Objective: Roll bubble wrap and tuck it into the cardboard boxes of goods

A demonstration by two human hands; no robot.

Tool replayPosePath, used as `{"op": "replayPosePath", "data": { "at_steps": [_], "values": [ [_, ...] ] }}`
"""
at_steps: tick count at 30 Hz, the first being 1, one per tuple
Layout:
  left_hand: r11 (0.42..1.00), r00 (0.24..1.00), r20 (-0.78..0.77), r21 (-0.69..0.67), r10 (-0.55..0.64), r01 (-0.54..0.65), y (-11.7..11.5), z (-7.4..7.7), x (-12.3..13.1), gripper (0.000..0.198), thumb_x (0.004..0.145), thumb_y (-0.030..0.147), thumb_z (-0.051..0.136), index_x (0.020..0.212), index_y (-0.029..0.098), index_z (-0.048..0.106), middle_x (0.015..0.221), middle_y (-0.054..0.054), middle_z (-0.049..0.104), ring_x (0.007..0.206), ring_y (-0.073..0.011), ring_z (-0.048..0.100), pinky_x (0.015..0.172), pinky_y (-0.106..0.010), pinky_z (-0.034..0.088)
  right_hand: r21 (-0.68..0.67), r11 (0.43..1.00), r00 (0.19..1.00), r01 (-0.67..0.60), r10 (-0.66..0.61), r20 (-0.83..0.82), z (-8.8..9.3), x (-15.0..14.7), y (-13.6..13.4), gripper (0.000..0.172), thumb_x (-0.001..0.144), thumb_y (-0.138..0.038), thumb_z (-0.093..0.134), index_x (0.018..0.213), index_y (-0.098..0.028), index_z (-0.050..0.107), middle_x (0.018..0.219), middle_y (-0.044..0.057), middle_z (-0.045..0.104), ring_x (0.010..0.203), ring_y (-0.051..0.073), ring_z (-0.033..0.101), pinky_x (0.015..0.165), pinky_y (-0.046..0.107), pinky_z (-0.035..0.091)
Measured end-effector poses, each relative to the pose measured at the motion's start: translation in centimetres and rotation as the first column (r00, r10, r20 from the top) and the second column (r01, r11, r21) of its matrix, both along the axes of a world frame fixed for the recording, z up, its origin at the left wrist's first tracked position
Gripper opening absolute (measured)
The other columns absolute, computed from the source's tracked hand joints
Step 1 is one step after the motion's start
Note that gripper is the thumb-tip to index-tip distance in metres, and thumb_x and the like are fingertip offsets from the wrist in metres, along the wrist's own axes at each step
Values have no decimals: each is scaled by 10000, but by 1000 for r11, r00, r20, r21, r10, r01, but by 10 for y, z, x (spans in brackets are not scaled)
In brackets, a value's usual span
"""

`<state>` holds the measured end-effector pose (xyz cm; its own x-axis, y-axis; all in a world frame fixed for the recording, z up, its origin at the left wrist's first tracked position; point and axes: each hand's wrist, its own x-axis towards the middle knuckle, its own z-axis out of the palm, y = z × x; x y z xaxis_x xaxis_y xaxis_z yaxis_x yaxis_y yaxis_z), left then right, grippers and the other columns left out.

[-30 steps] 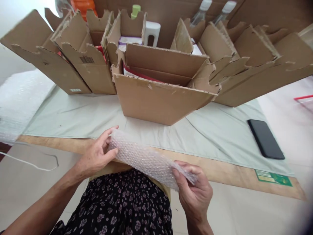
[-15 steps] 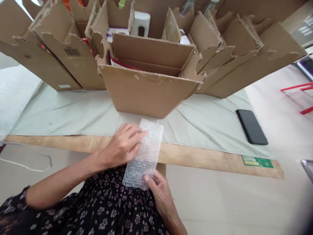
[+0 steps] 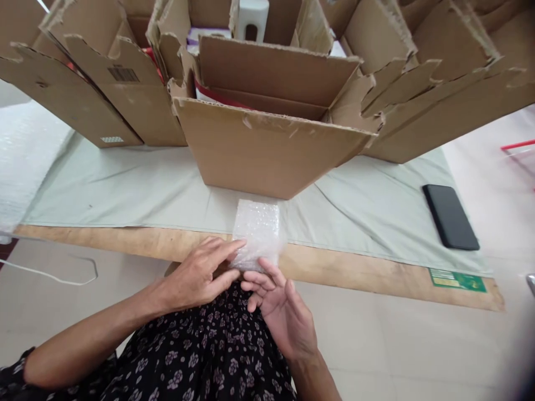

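Head view is showing a small bubble-wrap bundle (image 3: 258,225) lying at the near edge of the surface (image 3: 125,244), half on the pale green cloth (image 3: 125,186) and half on the bare wooden strip, just in front of an open cardboard box (image 3: 267,147). The left hand (image 3: 200,274) is reaching in with its fingers stretched out nearly flat, the fingertips pressing on the bundle's near left corner. The right hand (image 3: 282,306) is lying open with the palm turned up and the fingers loosely spread, their tips touching the bundle's near edge; neither hand is closing around it. A black phone (image 3: 450,217) is resting on the cloth, well apart to the right.
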<state>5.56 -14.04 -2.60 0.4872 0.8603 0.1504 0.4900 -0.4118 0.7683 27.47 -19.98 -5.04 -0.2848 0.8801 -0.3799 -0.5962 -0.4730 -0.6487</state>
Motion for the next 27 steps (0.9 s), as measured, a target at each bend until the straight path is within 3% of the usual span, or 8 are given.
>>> {"op": "replayPosePath", "data": {
  "at_steps": [3,5,8,10,14,20,23,27],
  "values": [
    [988,988,35,-15,151,-151,-2,-1,14,433,1002,137,500,1431,164,556,839,-8,730,894,-193,689,919,-380,556,152,988,996,-33,20,88,1,4,-6,527,1029,-566,511,1453,-264,591,1265,157,760,1073,273,762,705,354,619],
    [981,980,35,-36,194,-192,-2,-1,20,462,991,125,507,1452,137,534,749,26,687,802,-170,670,888,-350,560,309,948,943,-73,-36,332,5,12,-9,442,1050,-408,542,1482,-317,559,1237,110,772,1013,234,771,724,339,618],
    [974,973,44,23,226,-227,-3,-2,25,511,984,103,508,1494,127,493,720,41,652,765,-159,646,859,-326,556,578,764,602,-287,-325,729,11,24,-3,475,987,-172,635,1429,-342,601,1252,62,768,1126,226,727,926,397,588],
    [967,970,47,80,237,-240,-4,-4,27,539,982,88,510,1517,137,468,727,39,647,782,-163,643,857,-325,555,611,605,344,-510,-508,790,11,27,8,501,939,-124,678,1408,-288,617,1343,86,732,1284,268,646,1038,459,522],
    [951,969,-6,193,249,-243,-8,-6,27,557,973,67,533,1517,172,471,812,1,673,828,-184,660,861,-351,570,469,471,116,-747,-602,790,5,22,34,362,983,-168,628,1343,-203,639,1401,121,701,1327,305,609,1027,484,475],
    [909,971,-155,404,181,-105,-12,-1,15,537,900,116,689,1417,175,554,1301,-172,669,1248,-329,607,1052,-515,531,409,404,92,-818,-610,787,7,24,46,300,1012,-150,576,1285,-219,678,1359,105,726,1267,289,639,965,454,474],
    [921,973,-221,390,64,28,-10,-5,13,361,910,76,662,1253,191,655,1233,-124,733,1252,-318,628,1065,-515,518,412,364,138,-835,-587,798,12,30,52,359,984,-65,538,1266,-225,692,1337,92,737,1228,276,653,948,445,494],
    [940,989,-87,331,117,-82,-5,-9,15,292,941,55,615,1187,200,679,1019,-65,788,1040,-250,712,934,-453,566,468,395,199,-790,-557,807,17,28,66,310,1002,-83,528,1226,-212,700,1093,74,800,985,229,714,843,393,534]
  ]
}}
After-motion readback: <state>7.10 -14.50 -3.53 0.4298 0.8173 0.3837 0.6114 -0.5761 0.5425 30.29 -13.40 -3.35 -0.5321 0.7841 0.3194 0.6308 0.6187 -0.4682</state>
